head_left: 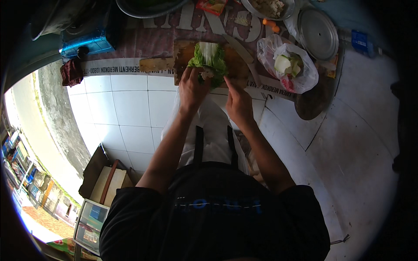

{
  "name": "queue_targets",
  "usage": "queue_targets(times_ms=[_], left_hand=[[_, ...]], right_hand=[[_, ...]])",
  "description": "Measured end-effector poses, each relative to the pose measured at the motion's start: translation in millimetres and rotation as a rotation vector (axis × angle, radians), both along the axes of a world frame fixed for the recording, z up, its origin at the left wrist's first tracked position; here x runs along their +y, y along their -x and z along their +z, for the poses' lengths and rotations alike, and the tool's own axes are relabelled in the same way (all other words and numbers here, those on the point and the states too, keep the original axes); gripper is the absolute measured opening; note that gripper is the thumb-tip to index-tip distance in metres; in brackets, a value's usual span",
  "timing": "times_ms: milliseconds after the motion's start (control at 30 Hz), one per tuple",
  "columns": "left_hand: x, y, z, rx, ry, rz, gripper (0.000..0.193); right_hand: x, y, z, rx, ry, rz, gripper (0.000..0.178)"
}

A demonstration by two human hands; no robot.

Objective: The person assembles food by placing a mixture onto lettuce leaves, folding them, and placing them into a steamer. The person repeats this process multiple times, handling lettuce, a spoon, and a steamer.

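Note:
A green-and-white cabbage leaf lies lengthwise on a worn wooden cutting board. On its near end sits a small lump of pale brown filling. My left hand grips the leaf's near left part, fingers close together beside the filling. At the near right edge, my right hand holds the leaf with its index finger stretched forward and the other fingers curled. The thumbs' contact with the leaf is partly hidden. A knife rests at the board's right side, its handle toward me.
To the right stand a plastic bag with cut pale-green vegetable pieces and a round metal lid. Farther back are a bowl of pale filling, orange carrots and a large metal bowl. A blue stove and dark red cloth are left.

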State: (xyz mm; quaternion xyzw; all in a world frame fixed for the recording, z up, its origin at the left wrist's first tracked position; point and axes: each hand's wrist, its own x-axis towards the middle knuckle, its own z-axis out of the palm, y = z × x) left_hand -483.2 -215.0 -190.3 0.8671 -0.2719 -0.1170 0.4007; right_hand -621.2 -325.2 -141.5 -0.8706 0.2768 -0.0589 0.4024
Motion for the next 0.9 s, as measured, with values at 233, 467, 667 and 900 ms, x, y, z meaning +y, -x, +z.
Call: queue_targets(times_ms=[233,467,667,900], left_hand=[[14,-7,-5,-0.015,0.074,-0.13,0.036],[24,-20,0,0.209,0.074,-0.118,0.059],[16,-30,5,0.201,0.004,-0.274,0.062],[20,-32,6,0.15,0.008,-0.327,0.053]], right_hand=[[-4,5,8,-0.039,0.029,-0.012,0.051],[-5,7,6,0.107,0.035,0.061,0.045],[-20,8,0,0.012,-0.059,-0.025,0.033],[-31,6,0,0.079,0.004,0.05,0.027]])
